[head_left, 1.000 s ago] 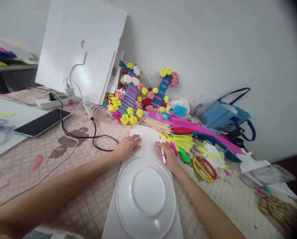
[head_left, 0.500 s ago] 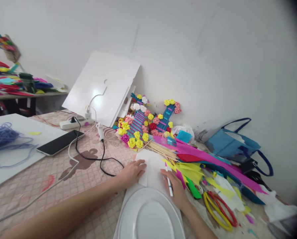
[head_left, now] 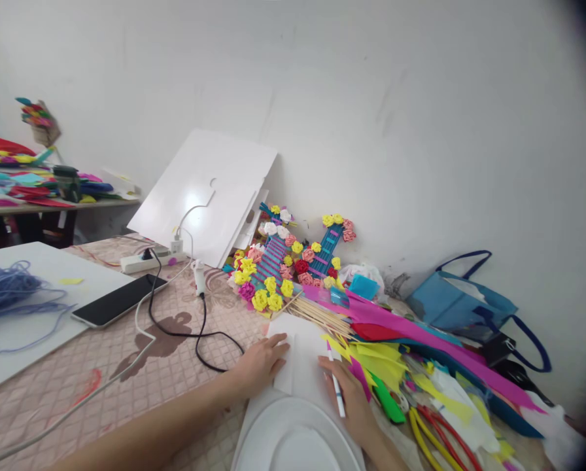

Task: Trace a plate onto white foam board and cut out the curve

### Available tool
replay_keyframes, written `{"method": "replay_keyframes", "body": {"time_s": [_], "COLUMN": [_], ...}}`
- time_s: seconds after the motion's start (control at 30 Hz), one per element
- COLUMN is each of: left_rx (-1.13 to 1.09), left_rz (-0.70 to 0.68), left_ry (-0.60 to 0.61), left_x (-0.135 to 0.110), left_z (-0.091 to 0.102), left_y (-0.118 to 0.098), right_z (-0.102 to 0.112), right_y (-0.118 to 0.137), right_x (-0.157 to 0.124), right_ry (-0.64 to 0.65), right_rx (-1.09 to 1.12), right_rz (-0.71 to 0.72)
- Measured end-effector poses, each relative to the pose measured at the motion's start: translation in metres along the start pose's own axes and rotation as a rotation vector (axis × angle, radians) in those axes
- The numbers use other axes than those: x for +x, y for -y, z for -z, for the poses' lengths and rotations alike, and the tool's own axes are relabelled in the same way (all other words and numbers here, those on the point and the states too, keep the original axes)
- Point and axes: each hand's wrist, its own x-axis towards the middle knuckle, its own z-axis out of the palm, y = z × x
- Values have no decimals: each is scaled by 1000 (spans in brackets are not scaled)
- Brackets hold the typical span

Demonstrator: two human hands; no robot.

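Right grip (head_left: 354,398) clamped on a slim white pen (head_left: 336,388), left grip (head_left: 261,363) spread over a narrow white paper strip (head_left: 284,378)!
We'd press that strip flat and keep the pen steady; nearer us than both grips sits a round white plate (head_left: 293,418), around them a tile-patterned table (head_left: 38,392), beyond, a pale wall (head_left: 396,131).

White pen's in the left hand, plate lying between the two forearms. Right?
Wrong hand: the head view shows the white pen in the right hand; the left hand lies on white paper. The plate is where you said.
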Motion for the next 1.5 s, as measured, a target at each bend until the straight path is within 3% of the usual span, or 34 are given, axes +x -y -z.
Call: {"method": "replay_keyframes", "body": {"time_s": [0.63, 0.77, 1.03, 1.2, 1.3, 1.5], "left_rx": [100, 71, 96, 114, 115, 112], "left_rz": [-7, -7, -22, -29, -29, -17], "left_ry": [40, 73, 91, 92, 91, 84], "left_x": [8, 10, 11, 11, 11, 10], "left_z": [2, 1, 4, 4, 5, 6], "left_y": [-2, -1, -2, -1, -2, -4], "right_z": [2, 6, 7, 9, 7, -8], "right_y": [-7, -2, 7, 10, 11, 13], "right_x": [2, 5, 6, 11, 21, 53], "right_ry": [-74, -173, -202, -257, -289, -224], "right_rx": [72, 141, 273, 371, 428, 710], "right_rz": [28, -46, -92, -213, -296, -376]}}
